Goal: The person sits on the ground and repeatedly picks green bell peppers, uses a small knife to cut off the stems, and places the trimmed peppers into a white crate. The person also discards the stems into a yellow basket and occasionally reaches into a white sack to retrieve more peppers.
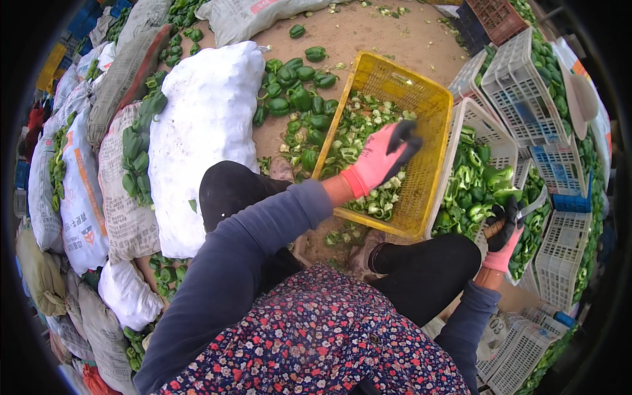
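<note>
My left hand (382, 155), in a pink glove with dark fingers, hangs over the yellow plastic crate (337, 121). Its blurred fingertips are apart, and nothing shows between them. Pepper cores and trimmings (365, 126) cover part of the crate's bottom. At the right, my right hand (503, 234) grips a knife by its brown handle (492, 229), the curved blade (534, 205) pointing outward. A piece of green bell pepper (507, 194) shows at those fingers; whether they hold it, I cannot tell. Cut green peppers (469, 182) fill the white crate beside the yellow one.
Whole green bell peppers (301, 98) lie on the ground left of the yellow crate. A bulging white sack (205, 133) rests beside my knee, with more sacks (79, 182) beyond it. Stacked white plastic crates (523, 81) with peppers stand along the right.
</note>
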The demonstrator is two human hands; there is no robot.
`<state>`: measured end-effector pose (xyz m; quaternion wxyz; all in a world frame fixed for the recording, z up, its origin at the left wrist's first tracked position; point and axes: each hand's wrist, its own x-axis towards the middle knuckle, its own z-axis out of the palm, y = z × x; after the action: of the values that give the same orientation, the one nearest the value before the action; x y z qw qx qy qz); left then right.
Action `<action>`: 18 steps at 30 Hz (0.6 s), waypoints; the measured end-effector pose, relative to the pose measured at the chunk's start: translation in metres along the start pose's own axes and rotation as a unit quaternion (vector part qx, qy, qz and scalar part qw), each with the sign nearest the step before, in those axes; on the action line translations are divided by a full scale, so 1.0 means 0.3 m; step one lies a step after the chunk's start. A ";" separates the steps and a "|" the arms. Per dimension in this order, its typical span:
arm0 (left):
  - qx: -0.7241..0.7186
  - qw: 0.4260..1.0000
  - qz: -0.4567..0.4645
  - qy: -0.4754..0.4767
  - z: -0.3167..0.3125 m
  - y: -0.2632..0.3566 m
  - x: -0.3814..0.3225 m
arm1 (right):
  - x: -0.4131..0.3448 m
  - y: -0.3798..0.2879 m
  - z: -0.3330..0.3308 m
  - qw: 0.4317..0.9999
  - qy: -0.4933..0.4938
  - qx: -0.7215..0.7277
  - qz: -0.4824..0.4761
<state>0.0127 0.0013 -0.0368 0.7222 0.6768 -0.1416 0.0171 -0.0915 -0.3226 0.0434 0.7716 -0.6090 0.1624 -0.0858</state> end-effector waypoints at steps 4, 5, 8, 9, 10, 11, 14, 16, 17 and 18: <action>0.069 0.920 -0.245 0.297 -0.456 -0.415 0.097 | 0.068 0.074 0.076 0.949 0.212 -0.212 -0.094; 0.186 0.841 -0.417 0.289 -0.532 -0.522 0.090 | 0.046 0.102 0.125 0.959 0.174 -0.222 0.008; 0.384 0.774 -0.480 0.151 -0.573 -0.794 0.006 | 0.048 0.222 0.309 0.968 0.083 -0.235 0.015; 0.395 0.756 -0.509 0.116 -0.546 -0.862 -0.004 | 0.042 0.224 0.347 0.973 0.032 -0.228 0.030; 0.393 0.748 -0.524 0.107 -0.520 -0.918 0.006 | 0.041 0.231 0.384 0.975 0.031 -0.214 0.053; 0.380 0.735 -0.555 0.082 -0.492 -0.962 0.017 | 0.049 0.234 0.412 0.965 0.049 -0.245 0.084; 0.388 0.695 -0.594 0.111 -0.432 -1.036 0.049 | 0.073 0.234 0.456 0.960 0.037 -0.242 0.136; 0.361 0.696 -0.606 0.133 -0.430 -1.048 0.052 | 0.084 0.234 0.463 0.957 0.017 -0.244 0.155; 0.350 0.701 -0.604 0.147 -0.443 -1.043 0.046 | 0.085 0.240 0.467 0.954 0.021 -0.253 0.158; 0.342 0.705 -0.599 0.164 -0.460 -1.033 0.038 | 0.085 0.237 0.466 0.954 0.012 -0.250 0.163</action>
<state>0.1157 0.1093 -0.3417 0.3113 0.8064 0.4296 -0.2612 -0.0228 -0.1863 -0.0003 0.5962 -0.7466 0.2849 0.0774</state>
